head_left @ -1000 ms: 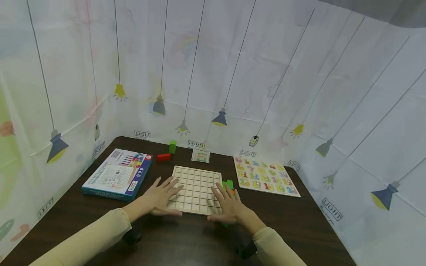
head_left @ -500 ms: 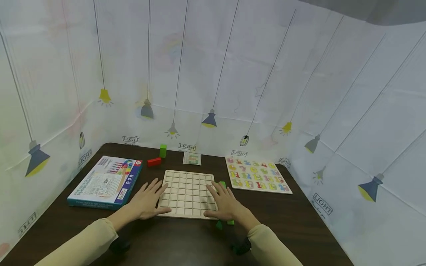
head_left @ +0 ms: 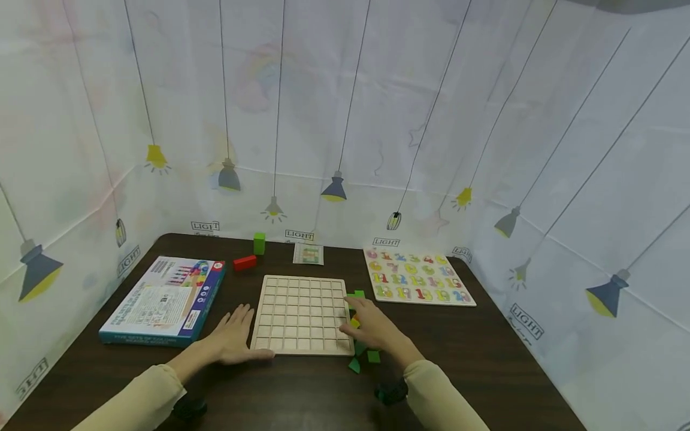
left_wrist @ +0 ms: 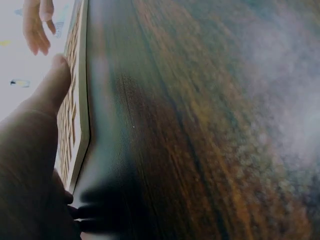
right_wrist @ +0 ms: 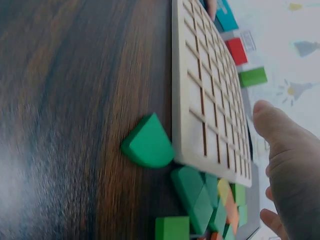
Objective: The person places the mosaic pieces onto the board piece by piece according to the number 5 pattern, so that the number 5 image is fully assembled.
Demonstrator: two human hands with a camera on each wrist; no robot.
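A pale wooden grid board [head_left: 302,314] lies flat on the dark table. My left hand [head_left: 230,340] spreads its fingers along the board's left side, its thumb reaching toward the front left corner. Over the board's right edge is my right hand [head_left: 374,326], fingers extended and holding nothing visible. Beneath and beside it, small coloured blocks crowd that edge; the right wrist view shows a rounded green block [right_wrist: 148,142], a green cube [right_wrist: 172,228] and an orange block [right_wrist: 231,210] among them. Part of this cluster is hidden by the right hand in the head view.
A blue-and-white box [head_left: 164,299] lies on the left. Behind the board are a red block [head_left: 245,263], an upright green block [head_left: 259,243] and a small printed card [head_left: 308,254]. A number puzzle board [head_left: 417,278] lies at the back right. Printed curtains enclose the table.
My right hand has shifted off the grid board toward the blocks at its right edge, uncovering more of the grid. The left hand has drawn back to the board's left side. The head view has turned slightly.
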